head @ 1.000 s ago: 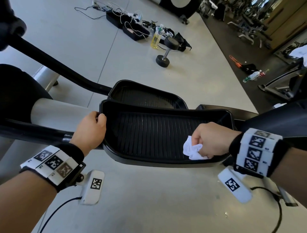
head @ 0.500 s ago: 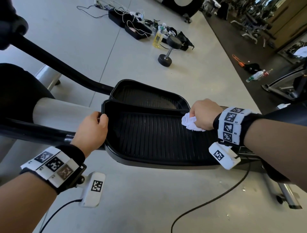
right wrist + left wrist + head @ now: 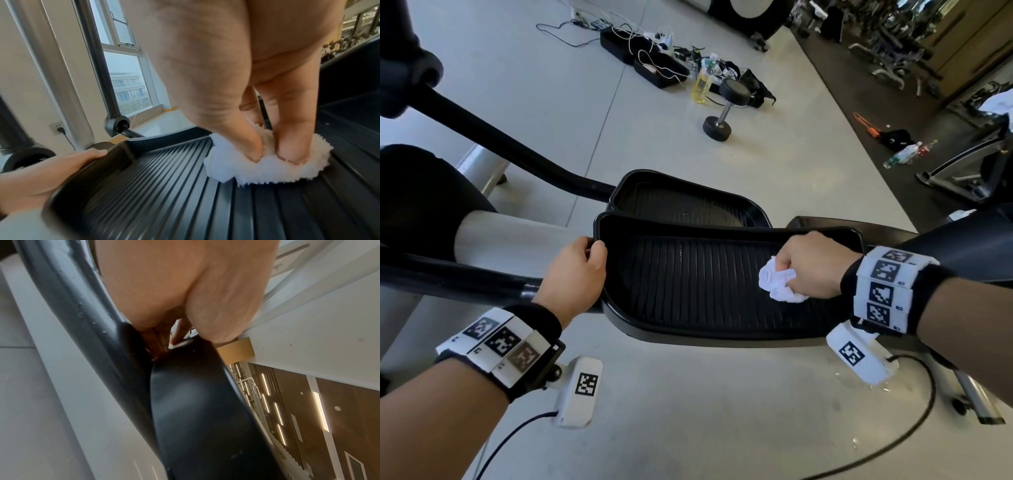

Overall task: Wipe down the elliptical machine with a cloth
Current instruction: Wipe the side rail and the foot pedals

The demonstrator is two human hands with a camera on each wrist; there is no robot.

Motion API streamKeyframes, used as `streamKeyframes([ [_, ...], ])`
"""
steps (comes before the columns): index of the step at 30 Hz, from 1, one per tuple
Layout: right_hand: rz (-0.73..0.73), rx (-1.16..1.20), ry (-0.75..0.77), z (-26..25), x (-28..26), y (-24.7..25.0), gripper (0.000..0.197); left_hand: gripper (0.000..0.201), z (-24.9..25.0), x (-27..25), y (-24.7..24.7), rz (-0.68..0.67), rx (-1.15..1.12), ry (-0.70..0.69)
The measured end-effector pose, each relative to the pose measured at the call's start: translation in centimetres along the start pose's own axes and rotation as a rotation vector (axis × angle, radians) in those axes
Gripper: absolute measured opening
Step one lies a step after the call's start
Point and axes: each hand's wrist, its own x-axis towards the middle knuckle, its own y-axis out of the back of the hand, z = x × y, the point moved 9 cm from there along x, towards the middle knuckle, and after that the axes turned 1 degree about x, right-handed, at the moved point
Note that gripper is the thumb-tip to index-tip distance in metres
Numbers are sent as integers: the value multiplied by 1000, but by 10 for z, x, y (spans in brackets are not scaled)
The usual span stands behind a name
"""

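Cloth (image 3: 780,282), bunched in the right hand's (image 3: 810,265) clamped fingers (image 3: 292,146) at centre-right on the ribbed pedal (image 3: 688,284), could snag on ridges if the left hand (image 3: 575,277) gripping the rim slips.

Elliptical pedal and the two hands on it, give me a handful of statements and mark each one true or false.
1. The right hand holds a bunched white cloth against the ribbed floor of the near pedal. True.
2. The left hand has a grip on a spray bottle. False: it holds the end rim of the near pedal.
3. The cloth lies toward the end of the pedal away from the left hand. True.
4. The cloth is on the far pedal. False: the far pedal has nothing on it; the cloth is on the near one.
5. A dumbbell lies on the floor beyond the pedals. True.
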Motion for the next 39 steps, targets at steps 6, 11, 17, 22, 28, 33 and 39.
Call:
streamKeyframes([
  [6, -131, 47, 71, -2, -33, -25, 16, 36, -2, -1, -3, -18, -23, 9],
  [11, 27, -117, -29, 25, -20, 12, 12, 35, -10, 3, -4, -17, 6, 27],
  [17, -7, -311, -167, 54, 22, 20, 26, 36, -8, 3, 0, 19, 35, 13],
  [22, -157, -417, -177, 50, 24, 13, 26, 36, -8, 3, 0, 21, 48, 12],
  [28, -229, -459, -161, 48, 9, -7, 15, 34, -7, 3, -2, 6, 32, 22],
  [33, -234, -404, -99, 42, -9, -24, 26, 32, -5, 0, -3, -6, 22, 28],
  [39, -175, -140, -38, 35, -26, -25, 12, 33, -3, -1, -1, 15, 27, 39],
])
